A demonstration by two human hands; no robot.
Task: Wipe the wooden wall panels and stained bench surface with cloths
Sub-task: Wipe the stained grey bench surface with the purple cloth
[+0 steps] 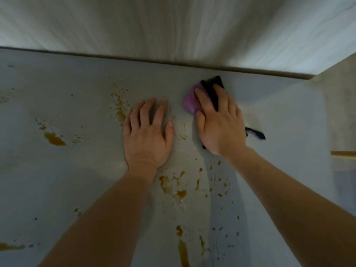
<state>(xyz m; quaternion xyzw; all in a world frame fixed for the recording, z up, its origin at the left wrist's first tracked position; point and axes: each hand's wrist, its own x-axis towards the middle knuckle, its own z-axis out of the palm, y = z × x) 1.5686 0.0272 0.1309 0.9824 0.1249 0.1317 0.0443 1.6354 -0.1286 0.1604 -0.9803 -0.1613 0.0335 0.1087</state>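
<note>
The pale grey bench surface (pixel 67 170) fills most of the view and carries brown stains (pixel 54 139) and splashes (pixel 173 187). My left hand (pixel 147 132) lies flat on the bench with fingers spread and nothing under it. My right hand (pixel 219 122) presses down on a bunched purple cloth (pixel 189 102) together with a black cloth (pixel 212 85), near the back edge of the bench. A black corner sticks out to the right of my wrist. The light wooden wall panel (pixel 173 26) rises behind the bench.
A dark seam (pixel 134 57) runs where the bench meets the wall. At the right a beige side panel (pixel 337 89) stands, with a wooden edge (pixel 343 153) below it. More brown streaks (pixel 183 251) lie toward the near edge.
</note>
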